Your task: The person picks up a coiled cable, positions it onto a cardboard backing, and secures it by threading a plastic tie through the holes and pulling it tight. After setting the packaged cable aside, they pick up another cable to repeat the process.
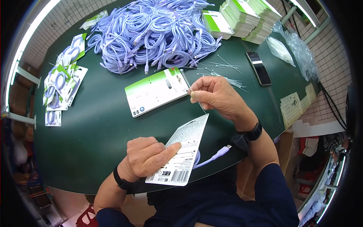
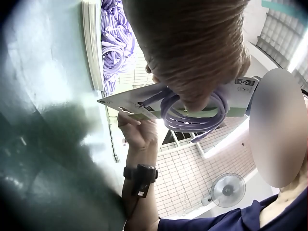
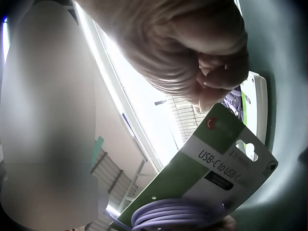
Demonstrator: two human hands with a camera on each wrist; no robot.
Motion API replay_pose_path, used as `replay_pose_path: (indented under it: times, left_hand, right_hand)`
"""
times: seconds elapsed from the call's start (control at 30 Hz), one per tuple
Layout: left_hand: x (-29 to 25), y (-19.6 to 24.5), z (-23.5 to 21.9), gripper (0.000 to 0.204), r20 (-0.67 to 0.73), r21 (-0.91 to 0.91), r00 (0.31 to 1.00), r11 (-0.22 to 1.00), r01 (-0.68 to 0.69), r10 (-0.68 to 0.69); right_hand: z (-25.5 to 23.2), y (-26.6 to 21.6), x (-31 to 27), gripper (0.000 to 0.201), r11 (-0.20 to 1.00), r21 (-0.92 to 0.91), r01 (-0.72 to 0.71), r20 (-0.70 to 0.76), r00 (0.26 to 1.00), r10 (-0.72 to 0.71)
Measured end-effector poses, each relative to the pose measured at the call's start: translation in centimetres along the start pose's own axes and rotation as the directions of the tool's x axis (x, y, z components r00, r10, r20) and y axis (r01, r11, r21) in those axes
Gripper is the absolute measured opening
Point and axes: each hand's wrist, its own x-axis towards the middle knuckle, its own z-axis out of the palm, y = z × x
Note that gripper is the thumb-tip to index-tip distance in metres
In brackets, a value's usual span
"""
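My left hand [image 1: 145, 157] grips a cardboard packaging card [image 1: 189, 142], thumb across its printed back with the barcode low down. A coiled lilac USB-C cable [image 3: 168, 214] lies against the green and white front, and one plug end [image 1: 221, 152] sticks out past the card's right side. Above the card's top edge, my right hand [image 1: 223, 96] pinches a thin pale cable tie [image 1: 202, 107] between thumb and forefinger. Just left of that hand, a stack of flat cards [image 1: 151, 89] lies on the table.
A big heap of lilac cables [image 1: 151, 34] covers the table's back, beside stacked cards [image 1: 242, 17]. Loose cable ties [image 1: 227, 77] lie near a phone [image 1: 259, 68] and a plastic bag [image 1: 280, 50]. Carded cables [image 1: 56, 90] are piled at left.
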Motion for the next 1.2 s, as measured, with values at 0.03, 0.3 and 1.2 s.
replay_pose_path:
  times: [0.03, 0.3, 1.2]
  left_hand:
    - [0.0, 0.0, 0.0, 0.039, 0.000, 0.004, 1.000, 1.000, -0.002, 0.002]
    - [0.2, 0.0, 0.0, 0.039, 0.004, 0.033, 1.000, 0.999, -0.017, 0.016]
    - [0.0, 0.7, 0.5, 0.042, -0.018, 0.098, 0.977, 0.973, -0.211, 0.214]
  right_hand:
    - [0.0, -0.1, 0.0, 0.011, 0.999, -0.045, -0.010, 0.005, 1.000, 0.010]
    - [0.1, -0.4, 0.0, 0.015, 0.967, -0.245, -0.067, -0.052, 0.997, 0.056]
    - [5.1, -1.1, -3.2, 0.019, 0.767, -0.240, 0.594, 0.324, 0.794, -0.514]
